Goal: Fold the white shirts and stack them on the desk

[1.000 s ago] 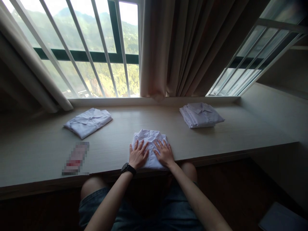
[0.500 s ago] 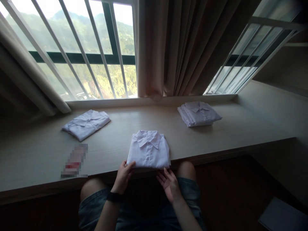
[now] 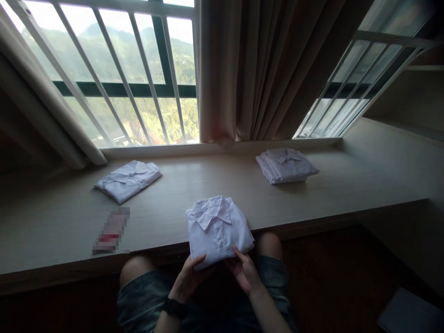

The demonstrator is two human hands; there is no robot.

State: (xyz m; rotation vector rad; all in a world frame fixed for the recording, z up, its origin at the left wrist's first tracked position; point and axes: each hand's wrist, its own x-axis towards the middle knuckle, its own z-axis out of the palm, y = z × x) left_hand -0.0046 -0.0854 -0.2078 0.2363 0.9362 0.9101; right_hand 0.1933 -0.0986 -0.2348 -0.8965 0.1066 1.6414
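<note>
A folded white shirt point(image 3: 219, 231), collar facing away from me, juts over the front edge of the desk and is slightly turned. My left hand point(image 3: 192, 276) is closed on its lower left corner, thumb on top and fingers hidden underneath. At the lower right, my right hand point(image 3: 243, 270) grips the same shirt, its thumb on the cloth and its fingers under the fold. Farther back on the left lies another folded white shirt point(image 3: 129, 180). A stack of folded white shirts point(image 3: 287, 165) rests at the back right.
The pale wooden desk point(image 3: 208, 171) runs below barred windows point(image 3: 135, 92) and a grey-brown curtain point(image 3: 222, 74). A blurred-out flat item point(image 3: 111, 231) lies near the front left edge. A pale flat object point(image 3: 411, 311) is low at the right.
The shirt has been drawn toward me past the desk edge and turned a little. My right hand, previously open beneath its edge, now grips it. The view has shifted slightly.
</note>
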